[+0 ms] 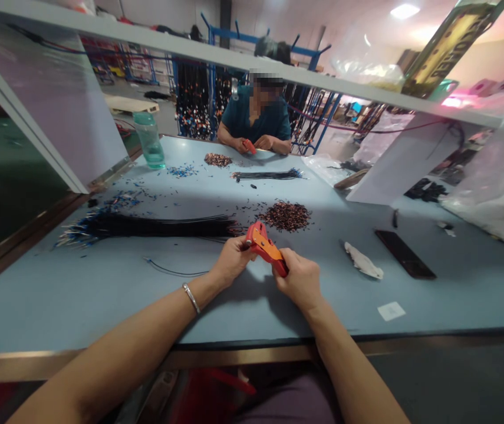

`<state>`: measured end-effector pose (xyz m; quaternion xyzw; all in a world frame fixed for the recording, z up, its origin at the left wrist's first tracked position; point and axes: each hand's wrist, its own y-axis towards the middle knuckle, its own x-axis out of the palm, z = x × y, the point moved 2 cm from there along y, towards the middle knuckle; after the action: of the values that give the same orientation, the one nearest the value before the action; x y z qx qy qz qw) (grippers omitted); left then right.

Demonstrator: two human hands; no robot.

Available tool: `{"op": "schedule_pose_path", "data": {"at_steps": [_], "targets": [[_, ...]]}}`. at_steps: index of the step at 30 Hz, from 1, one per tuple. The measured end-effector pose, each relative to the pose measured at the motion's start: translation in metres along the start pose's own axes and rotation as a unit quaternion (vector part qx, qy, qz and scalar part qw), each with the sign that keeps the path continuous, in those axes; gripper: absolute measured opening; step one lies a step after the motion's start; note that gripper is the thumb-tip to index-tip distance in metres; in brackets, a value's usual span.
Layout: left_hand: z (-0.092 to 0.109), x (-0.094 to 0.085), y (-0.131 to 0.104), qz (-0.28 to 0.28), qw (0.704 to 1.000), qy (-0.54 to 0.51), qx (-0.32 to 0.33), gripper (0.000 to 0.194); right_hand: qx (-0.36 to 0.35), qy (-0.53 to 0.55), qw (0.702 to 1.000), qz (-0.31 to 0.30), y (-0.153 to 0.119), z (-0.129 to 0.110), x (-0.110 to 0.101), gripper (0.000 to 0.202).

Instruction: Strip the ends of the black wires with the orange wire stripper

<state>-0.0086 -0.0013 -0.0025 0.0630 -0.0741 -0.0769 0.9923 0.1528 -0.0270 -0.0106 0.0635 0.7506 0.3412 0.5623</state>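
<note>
My right hand [299,277] is wrapped round the handles of a red and orange crimping tool [266,244]. At the tool's head, my left hand [234,259] has its fingers pressed together; a thin black wire [172,271] with a blue tip trails from under it to the left, though its held end is hidden. Behind my left hand lies a thick bundle of black wires [158,227] with blue and white ends. A heap of small copper-coloured terminals [287,216] sits just beyond the tool.
Loose blue pieces [123,200] are scattered at the left. A green bottle [150,144], a phone [405,254], a whitish wrapper [363,261] and a paper square [391,311] lie around. Across the table [446,306], a person [256,118] holds a red tool beside another wire bundle [269,175].
</note>
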Motion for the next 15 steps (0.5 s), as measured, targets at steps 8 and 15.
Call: {"op": "schedule_pose_path", "data": {"at_steps": [8, 15], "targets": [[-0.0011, 0.0015, 0.0039, 0.009, 1.000, -0.006, -0.020, 0.032, 0.006, 0.018, 1.000, -0.013, -0.0010, 0.0025, 0.0035, 0.009], [-0.0018, 0.0018, 0.0039, 0.016, 1.000, 0.018, 0.001, 0.025, 0.088, 0.130, 0.987, -0.014, 0.0031, 0.0008, -0.0028, 0.014]]}}
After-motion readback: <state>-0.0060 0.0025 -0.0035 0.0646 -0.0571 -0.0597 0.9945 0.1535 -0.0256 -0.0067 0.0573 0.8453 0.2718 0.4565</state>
